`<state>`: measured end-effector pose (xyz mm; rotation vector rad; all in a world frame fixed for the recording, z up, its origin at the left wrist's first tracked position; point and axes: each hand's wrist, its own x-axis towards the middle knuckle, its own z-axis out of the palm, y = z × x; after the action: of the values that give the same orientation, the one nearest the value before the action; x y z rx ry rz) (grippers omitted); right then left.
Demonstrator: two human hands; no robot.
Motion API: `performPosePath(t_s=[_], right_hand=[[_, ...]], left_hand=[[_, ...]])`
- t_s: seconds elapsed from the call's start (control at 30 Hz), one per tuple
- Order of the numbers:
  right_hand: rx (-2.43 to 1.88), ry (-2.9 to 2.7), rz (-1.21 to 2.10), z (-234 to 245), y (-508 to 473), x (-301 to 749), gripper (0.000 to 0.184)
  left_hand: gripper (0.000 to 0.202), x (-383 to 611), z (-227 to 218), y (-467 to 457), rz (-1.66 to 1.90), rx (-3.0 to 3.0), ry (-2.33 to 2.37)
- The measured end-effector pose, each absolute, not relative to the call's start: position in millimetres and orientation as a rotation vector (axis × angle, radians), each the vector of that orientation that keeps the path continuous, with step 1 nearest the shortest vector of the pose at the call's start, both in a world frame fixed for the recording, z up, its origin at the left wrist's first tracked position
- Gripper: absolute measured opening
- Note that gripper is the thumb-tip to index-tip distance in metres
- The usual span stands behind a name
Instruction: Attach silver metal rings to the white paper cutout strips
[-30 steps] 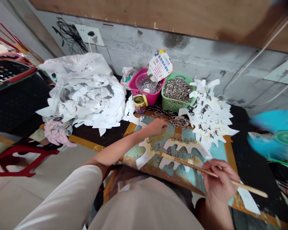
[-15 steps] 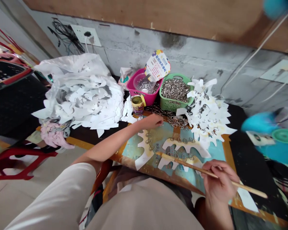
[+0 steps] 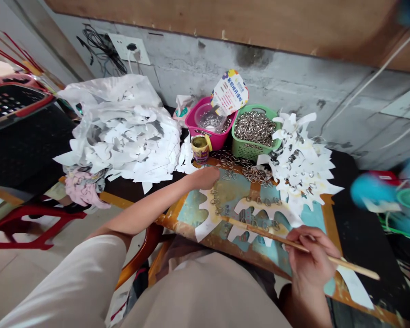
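Right hand (image 3: 312, 256) is gripping a slender wooden stick (image 3: 271, 236), which is slanting across the toothed white cutouts (image 3: 287, 216) on the table (image 3: 348, 187). Left hand (image 3: 207, 177) is hanging near the top of the leftmost cutout (image 3: 205, 227), fingers curled; whether it is holding anything, I cannot tell. Loose metal rings (image 3: 256, 174) are lying before the green basket (image 3: 248, 149).

Heaped metal rings (image 3: 254, 127) and stained worktop (image 3: 237, 186) suggest a workshop.

stick (image 3: 276, 238): smooth wood | rings (image 3: 254, 128): glossy metal | green basket (image 3: 248, 150): plastic
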<state>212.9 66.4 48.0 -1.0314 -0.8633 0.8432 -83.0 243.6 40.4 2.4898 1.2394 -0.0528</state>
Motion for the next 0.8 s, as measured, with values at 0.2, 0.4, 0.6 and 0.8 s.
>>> performPosePath(t_s=[0.2,0.4,0.6,0.8], right_hand=[[-1.038,-0.867,0.826,49.8,64.8,214.9,0.012],[-1.028,-0.852,0.842,49.7,65.4,213.8,0.013],[-1.033,-0.866,0.846,49.8,64.8,215.7,0.013],[-1.036,-0.845,0.850,49.7,64.5,214.1,0.012]], left_hand=[[0.019,-73.9,28.2,250.9,-0.065,2.432,1.286],[0.012,-73.0,25.3,260.4,-0.035,2.372,1.291],[0.016,-79.0,39.9,261.8,-0.054,2.384,1.337],[0.015,-75.6,37.5,258.1,-0.074,2.429,1.338]])
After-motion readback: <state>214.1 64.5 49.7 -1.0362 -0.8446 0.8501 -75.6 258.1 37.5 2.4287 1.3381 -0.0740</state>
